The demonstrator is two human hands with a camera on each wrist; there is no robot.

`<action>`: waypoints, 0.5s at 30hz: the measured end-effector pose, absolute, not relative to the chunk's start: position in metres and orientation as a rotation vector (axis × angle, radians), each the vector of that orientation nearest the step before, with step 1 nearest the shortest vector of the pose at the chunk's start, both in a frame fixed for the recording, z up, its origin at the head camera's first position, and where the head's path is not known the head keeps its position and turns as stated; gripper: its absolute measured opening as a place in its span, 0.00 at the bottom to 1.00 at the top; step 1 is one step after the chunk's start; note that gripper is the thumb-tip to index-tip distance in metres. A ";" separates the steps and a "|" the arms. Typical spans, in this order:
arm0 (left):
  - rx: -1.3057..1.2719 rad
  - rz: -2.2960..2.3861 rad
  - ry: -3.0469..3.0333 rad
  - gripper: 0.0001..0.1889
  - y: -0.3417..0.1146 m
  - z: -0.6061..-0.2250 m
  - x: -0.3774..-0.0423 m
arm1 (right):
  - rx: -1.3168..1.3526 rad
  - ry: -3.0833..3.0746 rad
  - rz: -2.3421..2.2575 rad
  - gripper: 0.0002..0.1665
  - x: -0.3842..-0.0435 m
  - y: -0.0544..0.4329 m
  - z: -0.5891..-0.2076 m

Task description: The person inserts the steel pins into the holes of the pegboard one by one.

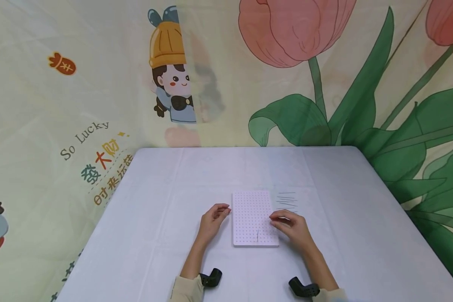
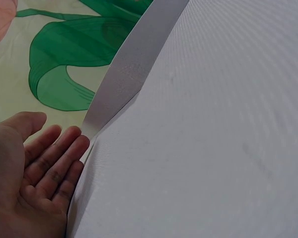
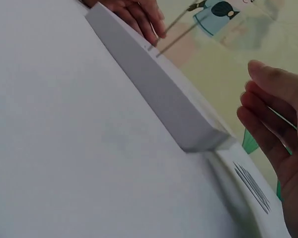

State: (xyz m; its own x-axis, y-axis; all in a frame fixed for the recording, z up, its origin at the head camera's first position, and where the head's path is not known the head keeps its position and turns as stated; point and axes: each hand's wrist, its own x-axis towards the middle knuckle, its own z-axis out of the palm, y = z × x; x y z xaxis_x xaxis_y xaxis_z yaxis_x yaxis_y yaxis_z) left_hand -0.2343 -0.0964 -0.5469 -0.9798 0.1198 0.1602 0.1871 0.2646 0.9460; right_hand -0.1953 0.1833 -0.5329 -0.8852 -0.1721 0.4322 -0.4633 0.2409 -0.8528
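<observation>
A white pegboard [image 1: 251, 209] with rows of small holes lies flat on the table. Two thin sticks [image 3: 183, 36] stand upright near its front edge in the right wrist view; from the head they look like one short dark line. At the board's left side is my left hand [image 1: 211, 223], its relaxed fingertips close to the edge and nothing in them. My right hand [image 1: 293, 228] hovers by the right edge, fingers loosely bent. Thumb and fingers stand apart in the right wrist view, with nothing between them.
Several loose thin sticks [image 1: 287, 197] lie to the right of the pegboard, behind my right hand. A white cloth covers the table [image 1: 173, 201]. Behind it hangs a printed curtain [image 1: 219, 84] with tulips and a cartoon figure.
</observation>
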 end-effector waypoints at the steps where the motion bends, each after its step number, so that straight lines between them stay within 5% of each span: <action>1: -0.299 -1.845 -2.454 0.12 -0.096 -0.547 -0.234 | 0.558 -2.282 1.621 0.09 -0.198 0.188 -0.535; 15: -0.325 -1.829 -2.438 0.13 -0.096 -0.544 -0.231 | 0.431 -2.437 1.032 0.09 -0.220 0.225 -0.553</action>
State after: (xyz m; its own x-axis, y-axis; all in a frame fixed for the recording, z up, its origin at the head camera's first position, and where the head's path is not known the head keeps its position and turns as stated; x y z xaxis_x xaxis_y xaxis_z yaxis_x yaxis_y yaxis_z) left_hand -0.2314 -0.0958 -0.5439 -0.9747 0.1226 0.1869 0.2138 0.2664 0.9399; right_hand -0.2205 0.2249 -0.5528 -0.8471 -0.1065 0.5207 -0.4480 0.6702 -0.5917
